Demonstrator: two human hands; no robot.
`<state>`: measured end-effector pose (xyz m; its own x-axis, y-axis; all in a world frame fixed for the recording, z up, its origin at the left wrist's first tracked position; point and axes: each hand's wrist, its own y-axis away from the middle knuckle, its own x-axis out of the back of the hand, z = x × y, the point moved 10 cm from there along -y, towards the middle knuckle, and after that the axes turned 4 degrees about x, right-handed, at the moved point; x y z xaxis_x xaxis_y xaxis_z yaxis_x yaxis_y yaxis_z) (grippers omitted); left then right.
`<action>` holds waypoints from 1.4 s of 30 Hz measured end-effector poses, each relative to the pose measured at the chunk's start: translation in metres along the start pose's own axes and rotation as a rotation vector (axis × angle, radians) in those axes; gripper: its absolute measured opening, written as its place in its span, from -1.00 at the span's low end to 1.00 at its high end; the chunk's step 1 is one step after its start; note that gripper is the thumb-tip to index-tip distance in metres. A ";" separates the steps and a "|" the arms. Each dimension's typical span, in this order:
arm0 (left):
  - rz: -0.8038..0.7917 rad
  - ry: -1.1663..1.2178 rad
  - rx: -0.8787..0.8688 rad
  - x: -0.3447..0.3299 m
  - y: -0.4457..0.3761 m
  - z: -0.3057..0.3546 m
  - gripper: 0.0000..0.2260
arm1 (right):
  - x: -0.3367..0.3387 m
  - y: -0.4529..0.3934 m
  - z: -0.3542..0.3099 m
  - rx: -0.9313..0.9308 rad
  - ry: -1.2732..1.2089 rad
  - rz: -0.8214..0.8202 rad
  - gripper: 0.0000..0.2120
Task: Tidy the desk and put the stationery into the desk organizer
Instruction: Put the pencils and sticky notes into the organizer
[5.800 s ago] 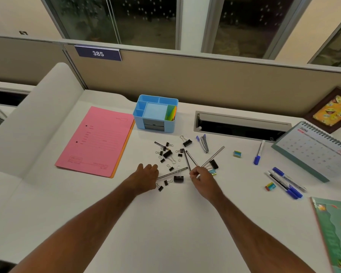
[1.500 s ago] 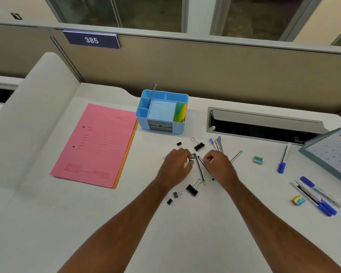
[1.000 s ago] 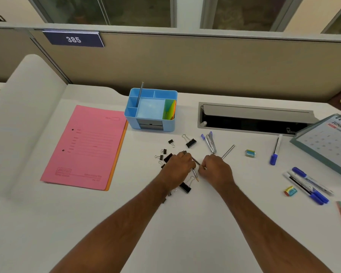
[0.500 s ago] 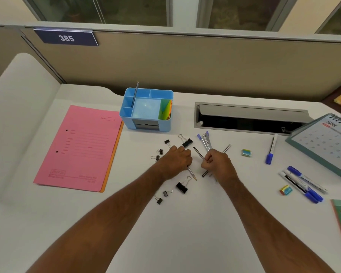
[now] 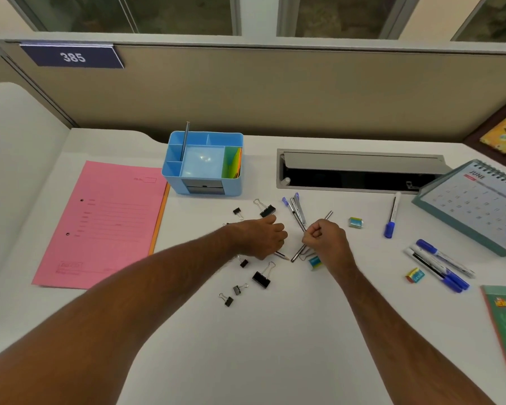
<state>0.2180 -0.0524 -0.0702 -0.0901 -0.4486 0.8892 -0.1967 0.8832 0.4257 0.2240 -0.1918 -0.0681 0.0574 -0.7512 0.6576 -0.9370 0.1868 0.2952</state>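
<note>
Looking down from the head view: white table (image 5: 275,346), both forearms reaching in from the near edge.

Right hand (image 5: 326,239) is a fist, fingers curled tight round a silver pencil (image 5: 327,215); one end sticks out far-right of the fist, the other near-left, ending on the table. Left hand (image 5: 260,239) lies palm down over the clutter, fingers bent; a pencil tip (image 5: 282,255) pokes out from under its near side. Whether the left fingers actually grip that pencil, cannot tell.

Blue desk organizer (image 5: 205,187) stands far centre, by the partition. One silver pencil (image 5: 184,141) stands upright in its far-left compartment; coloured notes (image 5: 231,166) fill the right-hand slot.

Binder clips scattered: one large clip (image 5: 267,210) and a small clip (image 5: 237,212) just far of the left hand; a large clip (image 5: 262,277) and three small ones (image 5: 236,289) near of it. Blue-capped pens (image 5: 297,207) lie between the hands on the far side. Small eraser (image 5: 314,262) touches the near side of the right wrist; another eraser (image 5: 355,222) lies right of the fist, a third (image 5: 415,275) far right.

Blue marker (image 5: 391,217) lies alone right of centre; a cluster of markers (image 5: 438,266) near the desk calendar (image 5: 476,206). Pink folder (image 5: 105,220) lies at left.
</note>
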 end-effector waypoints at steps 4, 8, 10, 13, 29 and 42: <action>0.103 0.061 0.008 0.019 0.003 -0.003 -0.82 | 0.005 -0.003 0.002 0.004 -0.023 0.029 -0.90; 0.362 0.193 0.192 0.043 0.020 -0.021 -0.89 | 0.018 -0.006 -0.010 0.050 -0.156 0.117 -0.94; 0.490 0.347 0.352 0.056 0.036 -0.039 -0.88 | 0.026 -0.008 -0.017 0.071 -0.203 0.160 -0.95; 0.677 0.561 0.591 0.070 0.082 -0.072 -0.88 | 0.031 -0.013 -0.037 0.103 -0.252 0.187 -0.93; 1.008 0.722 1.432 -0.002 0.294 -0.248 -0.88 | -0.017 -0.023 -0.195 0.412 -0.411 0.085 -0.96; 0.764 0.710 1.382 -0.042 0.271 -0.261 -0.81 | -0.041 -0.046 -0.248 0.531 -0.377 0.043 -0.97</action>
<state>0.4228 0.2417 0.0516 -0.2162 0.4593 0.8616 -0.9761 -0.0801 -0.2022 0.3505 -0.0125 0.0636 -0.0181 -0.9388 0.3440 -0.9841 -0.0440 -0.1719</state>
